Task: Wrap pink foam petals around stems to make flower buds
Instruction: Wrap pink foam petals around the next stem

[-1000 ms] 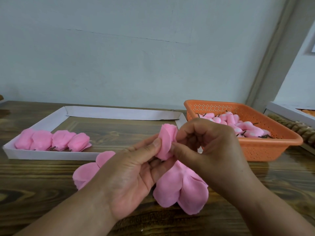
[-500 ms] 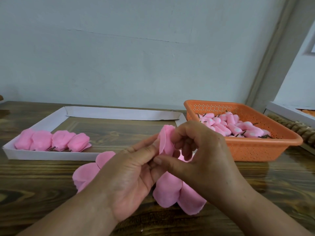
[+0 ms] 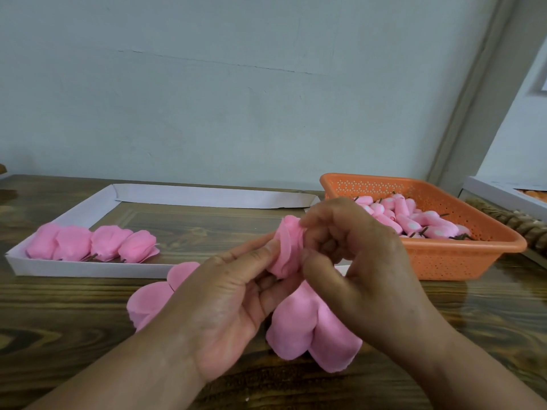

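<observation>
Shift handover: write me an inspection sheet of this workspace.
Surface: dark wooden table, glossy near the basket.
Job's things: half-wrapped bud held between both hands; loose petals under them; four finished buds in the white tray; stemmed cores in the orange basket.
Clutter: nothing seen.
Grips: left hand pinches the bud; right hand pinches its petal.
Cables: nothing seen.
Surroundings: pale wall; woven item at right, unclear.
</observation>
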Demonstrator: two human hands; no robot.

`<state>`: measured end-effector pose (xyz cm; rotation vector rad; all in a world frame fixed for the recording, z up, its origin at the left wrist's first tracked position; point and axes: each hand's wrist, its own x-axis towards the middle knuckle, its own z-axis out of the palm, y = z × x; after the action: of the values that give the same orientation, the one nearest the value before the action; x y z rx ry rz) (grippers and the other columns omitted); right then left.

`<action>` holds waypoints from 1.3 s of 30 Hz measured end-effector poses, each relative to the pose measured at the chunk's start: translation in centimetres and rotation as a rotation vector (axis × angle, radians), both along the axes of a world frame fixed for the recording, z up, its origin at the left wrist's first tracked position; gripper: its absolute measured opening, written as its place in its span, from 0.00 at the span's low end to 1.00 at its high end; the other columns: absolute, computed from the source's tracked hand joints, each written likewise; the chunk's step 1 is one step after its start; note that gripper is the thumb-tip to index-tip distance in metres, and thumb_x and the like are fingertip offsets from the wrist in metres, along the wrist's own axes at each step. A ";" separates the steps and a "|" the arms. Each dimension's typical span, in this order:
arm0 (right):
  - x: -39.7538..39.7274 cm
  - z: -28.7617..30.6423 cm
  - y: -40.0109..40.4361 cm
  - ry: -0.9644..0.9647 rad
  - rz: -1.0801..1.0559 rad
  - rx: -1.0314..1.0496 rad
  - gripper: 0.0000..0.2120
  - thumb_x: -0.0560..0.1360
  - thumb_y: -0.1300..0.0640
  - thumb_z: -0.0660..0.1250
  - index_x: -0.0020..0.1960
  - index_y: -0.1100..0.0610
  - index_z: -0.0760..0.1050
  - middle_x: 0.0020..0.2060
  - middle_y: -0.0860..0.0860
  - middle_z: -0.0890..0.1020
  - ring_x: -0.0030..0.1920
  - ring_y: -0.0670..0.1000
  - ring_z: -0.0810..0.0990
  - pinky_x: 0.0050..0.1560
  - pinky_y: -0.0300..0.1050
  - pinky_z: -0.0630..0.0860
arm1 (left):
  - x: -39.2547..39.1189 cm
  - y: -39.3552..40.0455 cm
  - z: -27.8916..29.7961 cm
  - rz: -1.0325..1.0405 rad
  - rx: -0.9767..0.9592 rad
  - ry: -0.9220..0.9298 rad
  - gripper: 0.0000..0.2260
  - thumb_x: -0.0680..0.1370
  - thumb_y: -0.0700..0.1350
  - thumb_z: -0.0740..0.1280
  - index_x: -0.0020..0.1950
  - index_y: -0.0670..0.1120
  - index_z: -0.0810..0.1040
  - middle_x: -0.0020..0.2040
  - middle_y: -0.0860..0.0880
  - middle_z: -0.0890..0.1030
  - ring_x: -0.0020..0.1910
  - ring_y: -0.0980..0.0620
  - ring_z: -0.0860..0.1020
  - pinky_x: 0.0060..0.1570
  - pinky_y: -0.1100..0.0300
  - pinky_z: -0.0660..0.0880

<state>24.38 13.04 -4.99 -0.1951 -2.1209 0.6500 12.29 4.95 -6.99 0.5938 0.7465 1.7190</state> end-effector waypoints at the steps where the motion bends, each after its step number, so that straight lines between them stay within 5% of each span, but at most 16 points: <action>1: 0.2 0.1 0.2 -0.017 0.018 0.015 0.09 0.69 0.63 0.62 0.48 0.54 0.73 0.31 0.48 0.76 0.29 0.49 0.75 0.31 0.46 0.73 | 0.0 0.0 0.0 -0.003 0.005 0.004 0.12 0.71 0.40 0.66 0.49 0.38 0.84 0.50 0.40 0.84 0.45 0.49 0.84 0.39 0.62 0.80; 4: 0.6 0.5 0.7 -0.082 0.059 0.048 0.16 0.69 0.68 0.62 0.51 0.51 0.74 0.29 0.50 0.76 0.28 0.51 0.75 0.31 0.50 0.72 | 0.0 0.0 0.0 -0.011 0.002 0.002 0.12 0.70 0.40 0.67 0.50 0.38 0.84 0.49 0.40 0.84 0.45 0.50 0.84 0.39 0.62 0.80; 12: 1.6 1.2 1.5 -0.212 0.108 -0.019 0.10 0.68 0.66 0.64 0.44 0.53 0.76 0.32 0.52 0.79 0.30 0.50 0.76 0.33 0.52 0.74 | 0.1 -0.1 0.1 -0.046 -0.059 0.039 0.12 0.69 0.39 0.67 0.48 0.36 0.84 0.44 0.41 0.84 0.39 0.51 0.84 0.35 0.62 0.80; 19: 2.1 1.8 1.7 -0.332 0.170 -0.052 0.12 0.68 0.67 0.66 0.45 0.51 0.80 0.36 0.49 0.83 0.33 0.46 0.79 0.36 0.48 0.76 | 0.3 -0.2 0.2 -0.084 -0.100 0.069 0.08 0.70 0.38 0.67 0.42 0.38 0.85 0.40 0.41 0.84 0.37 0.52 0.83 0.32 0.64 0.79; 24: 2.0 1.8 1.6 -0.344 0.193 -0.098 0.11 0.70 0.73 0.67 0.45 0.60 0.81 0.36 0.50 0.84 0.33 0.40 0.80 0.35 0.36 0.75 | 0.3 -0.4 0.3 -0.098 -0.085 0.109 0.11 0.64 0.42 0.71 0.42 0.40 0.86 0.41 0.44 0.85 0.38 0.53 0.84 0.34 0.64 0.79; 28: 2.1 2.0 1.5 -0.325 0.195 -0.086 0.13 0.69 0.75 0.67 0.45 0.60 0.81 0.36 0.52 0.84 0.34 0.47 0.81 0.37 0.48 0.77 | 0.3 -0.5 0.3 -0.101 -0.083 0.141 0.13 0.62 0.44 0.72 0.44 0.41 0.86 0.43 0.45 0.85 0.40 0.53 0.84 0.35 0.66 0.79; 34: 2.3 2.0 1.6 -0.306 0.230 -0.045 0.12 0.67 0.75 0.66 0.41 0.59 0.77 0.32 0.45 0.81 0.33 0.37 0.79 0.34 0.30 0.73 | 0.2 -0.4 0.1 -0.088 -0.122 0.123 0.15 0.61 0.40 0.72 0.45 0.38 0.85 0.43 0.41 0.85 0.38 0.50 0.84 0.34 0.64 0.79; 39: 2.0 1.9 1.6 -0.267 0.247 0.044 0.11 0.67 0.74 0.66 0.39 0.59 0.74 0.34 0.42 0.78 0.33 0.35 0.78 0.35 0.27 0.72 | 0.4 -0.4 0.2 -0.050 -0.152 0.075 0.09 0.60 0.38 0.71 0.38 0.37 0.85 0.38 0.40 0.83 0.34 0.50 0.83 0.30 0.63 0.79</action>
<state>26.40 14.62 -3.07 0.0064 -2.4388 0.7535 12.68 4.52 -6.76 0.5691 0.8994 1.5855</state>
